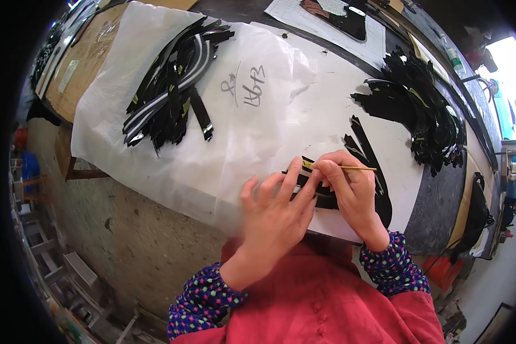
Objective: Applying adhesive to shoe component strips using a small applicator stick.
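In front of me, black strips (325,200) lie on the white board close to its near edge. My left hand (278,209) rests on them with its fingers stretched out and apart. A small yellow mark (307,164) shows at the strips' upper end, by my fingertips. My right hand (352,192) is closed in a pinch on a thin yellowish stick (361,168), and its fingers meet the left fingertips over the strips. The stick's working end is hidden by the fingers. Just right of this hand lie longer curved black pieces (368,143).
A heap of black and grey strips (175,92) lies on white plastic sheeting (212,160) at the left. Another black heap (421,109) is at the right of the white board (404,198). A gridded sheet (281,10) holds a dark piece at the back.
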Available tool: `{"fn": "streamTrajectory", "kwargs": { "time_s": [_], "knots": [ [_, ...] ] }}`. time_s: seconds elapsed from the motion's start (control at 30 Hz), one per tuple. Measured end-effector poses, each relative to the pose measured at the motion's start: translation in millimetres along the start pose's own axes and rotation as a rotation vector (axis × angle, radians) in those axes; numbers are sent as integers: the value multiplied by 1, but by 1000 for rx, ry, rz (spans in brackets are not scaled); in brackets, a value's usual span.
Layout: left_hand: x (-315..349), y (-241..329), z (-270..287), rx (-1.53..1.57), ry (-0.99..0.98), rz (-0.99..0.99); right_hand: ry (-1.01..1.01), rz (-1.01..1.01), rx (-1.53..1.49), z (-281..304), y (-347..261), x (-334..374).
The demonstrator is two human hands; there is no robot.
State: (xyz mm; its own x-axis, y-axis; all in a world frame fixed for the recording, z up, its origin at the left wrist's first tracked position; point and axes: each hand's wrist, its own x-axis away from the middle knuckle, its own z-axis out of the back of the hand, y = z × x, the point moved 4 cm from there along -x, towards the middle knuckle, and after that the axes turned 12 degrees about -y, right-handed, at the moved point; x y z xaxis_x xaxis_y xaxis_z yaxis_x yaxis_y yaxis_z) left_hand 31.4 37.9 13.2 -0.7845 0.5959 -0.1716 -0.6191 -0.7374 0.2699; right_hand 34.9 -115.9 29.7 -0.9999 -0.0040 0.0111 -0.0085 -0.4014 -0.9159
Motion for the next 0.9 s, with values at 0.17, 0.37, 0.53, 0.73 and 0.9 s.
{"fn": "streamTrajectory", "kwargs": {
  "time_s": [0.17, 0.37, 0.53, 0.73, 0.9],
  "knots": [
    [2, 0, -3, 15, -26, 22, 12, 56, 70, -6, 1, -3],
    [2, 0, -4, 19, -31, 29, -3, 105, 116, -6, 2, -6],
    [2, 0, -4, 13, -43, 24, -39, 71, 118, -5, 1, -5],
    [2, 1, -5, -3, -48, 21, -25, 111, 137, -3, -3, -7],
    [2, 2, -2, -1, -38, 18, 88, 127, 204, 11, -9, 7]
  ]
}}
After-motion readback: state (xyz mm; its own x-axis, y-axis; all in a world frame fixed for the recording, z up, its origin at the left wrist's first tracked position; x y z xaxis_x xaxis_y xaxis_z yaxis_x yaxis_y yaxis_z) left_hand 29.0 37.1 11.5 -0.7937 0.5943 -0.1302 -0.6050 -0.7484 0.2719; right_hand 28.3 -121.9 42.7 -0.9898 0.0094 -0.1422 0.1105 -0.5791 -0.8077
